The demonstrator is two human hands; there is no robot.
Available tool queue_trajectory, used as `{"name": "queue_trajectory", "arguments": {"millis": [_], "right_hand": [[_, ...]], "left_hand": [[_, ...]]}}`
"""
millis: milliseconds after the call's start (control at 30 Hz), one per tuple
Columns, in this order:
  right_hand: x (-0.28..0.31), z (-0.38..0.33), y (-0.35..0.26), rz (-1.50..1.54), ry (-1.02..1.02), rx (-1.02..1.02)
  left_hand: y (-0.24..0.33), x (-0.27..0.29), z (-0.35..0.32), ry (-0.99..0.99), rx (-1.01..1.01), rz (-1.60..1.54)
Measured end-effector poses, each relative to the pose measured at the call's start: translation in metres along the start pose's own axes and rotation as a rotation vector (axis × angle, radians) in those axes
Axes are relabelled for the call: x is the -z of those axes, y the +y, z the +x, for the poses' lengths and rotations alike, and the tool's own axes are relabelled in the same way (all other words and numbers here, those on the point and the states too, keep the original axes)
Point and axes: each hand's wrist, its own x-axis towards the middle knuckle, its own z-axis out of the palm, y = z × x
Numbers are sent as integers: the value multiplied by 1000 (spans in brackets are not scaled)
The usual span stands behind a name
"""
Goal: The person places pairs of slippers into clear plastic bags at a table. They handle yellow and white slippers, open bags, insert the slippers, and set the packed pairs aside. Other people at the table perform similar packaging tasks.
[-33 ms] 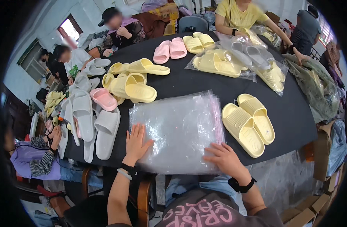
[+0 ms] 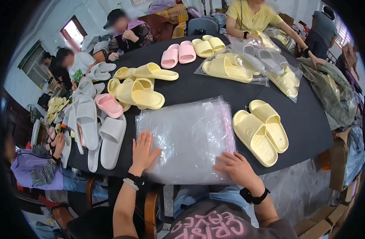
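A stack of clear plastic bags (image 2: 186,139) lies flat on the black-covered table in front of me. My left hand (image 2: 143,151) rests on the stack's left edge, fingers stretched out and thumb spread. On its lower right part lies my right hand (image 2: 235,165), flat with the fingers apart. Neither hand holds anything. Just right of the bags sits a pair of yellow slide sandals (image 2: 260,133), side by side. Grey slides (image 2: 112,137) are heaped to the left, with a pink slide (image 2: 109,105) on top. Yellow slides (image 2: 140,92) pile up behind the bags' left corner.
Pink slides (image 2: 178,54) and another yellow pair (image 2: 208,46) stand at the far side. Bagged slides (image 2: 234,67) lie far right, near a person in yellow (image 2: 254,18). Other people sit along the left. Cardboard boxes (image 2: 323,219) stand at the lower right, beside a wooden chair arm (image 2: 151,211) further left.
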Motion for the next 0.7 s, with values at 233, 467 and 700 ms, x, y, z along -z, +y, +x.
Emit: {"name": "queue_trajectory", "arguments": {"millis": [233, 467, 700], "right_hand": [[65, -19, 37, -18, 556, -329], [79, -28, 133, 10, 271, -197], [82, -24, 131, -146, 105, -243]], "left_hand": [[-4, -4, -8, -2, 33, 19], [2, 2, -5, 39, 0, 63], [0, 3, -10, 62, 31, 17]]}}
